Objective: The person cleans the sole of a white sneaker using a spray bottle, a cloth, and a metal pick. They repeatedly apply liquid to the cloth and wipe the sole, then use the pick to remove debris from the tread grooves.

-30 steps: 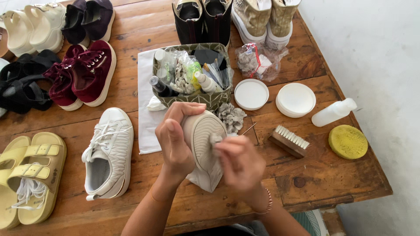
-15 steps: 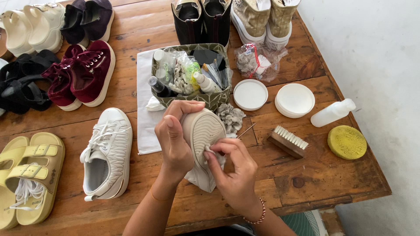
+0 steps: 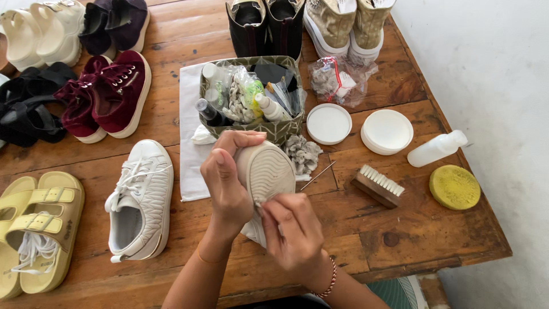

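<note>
Down the sole slides the right hand (image 3: pixel 294 234), fingers pinched on what may be a small cloth. Left hand (image 3: pixel 229 177) wraps the upturned white sneaker (image 3: pixel 267 171), held above the wooden table (image 3: pixel 400 240), near the supply basket (image 3: pixel 251 97).

Left hand (image 3: pixel 229 183) hemmed: white sneaker (image 3: pixel 140 200) just beside its outer side, fabric basket (image 3: pixel 251 97) of bottles close ahead. Right hand (image 3: pixel 294 234): grey rag (image 3: pixel 303 154) and thin stick (image 3: pixel 318 175) near ahead, wooden brush (image 3: pixel 377 186) further out to its right. Bare table (image 3: pixel 400 240) right of right hand, open passage to edge.
</note>
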